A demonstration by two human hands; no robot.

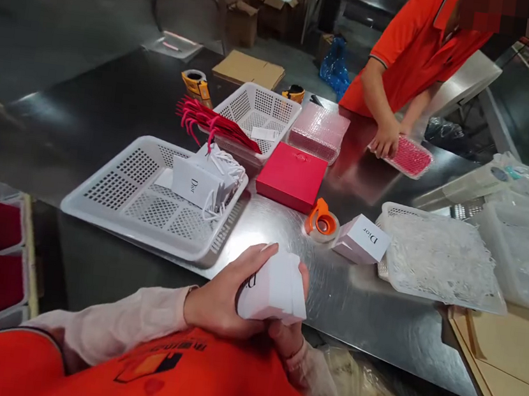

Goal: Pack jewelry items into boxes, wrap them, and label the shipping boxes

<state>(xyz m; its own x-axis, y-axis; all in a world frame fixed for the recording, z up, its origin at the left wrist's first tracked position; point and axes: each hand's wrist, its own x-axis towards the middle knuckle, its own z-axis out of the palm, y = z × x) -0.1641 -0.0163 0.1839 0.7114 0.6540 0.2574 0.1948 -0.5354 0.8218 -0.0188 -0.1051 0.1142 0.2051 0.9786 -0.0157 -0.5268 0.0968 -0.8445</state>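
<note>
Steel table (357, 306) with baskets (114, 199), red box (291, 175).

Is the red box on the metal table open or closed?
Closed. The red box lies flat on the table with its lid fully on; no gap shows and nothing inside is visible.

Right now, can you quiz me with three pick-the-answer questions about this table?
1. Where is the red box?
A. in a basket
B. on the metal table
C. on the floor

2. What colour is the tape holder beside the small white box?
A. orange
B. green
C. blue

3. What is the white box near the camera doing?
A. lying alone
B. held in both hands
C. sitting in a basket

Answers: 1 B, it rests on bare metal. 2 A, its plastic is orange. 3 B, the left hand and right hand grip it.
</note>
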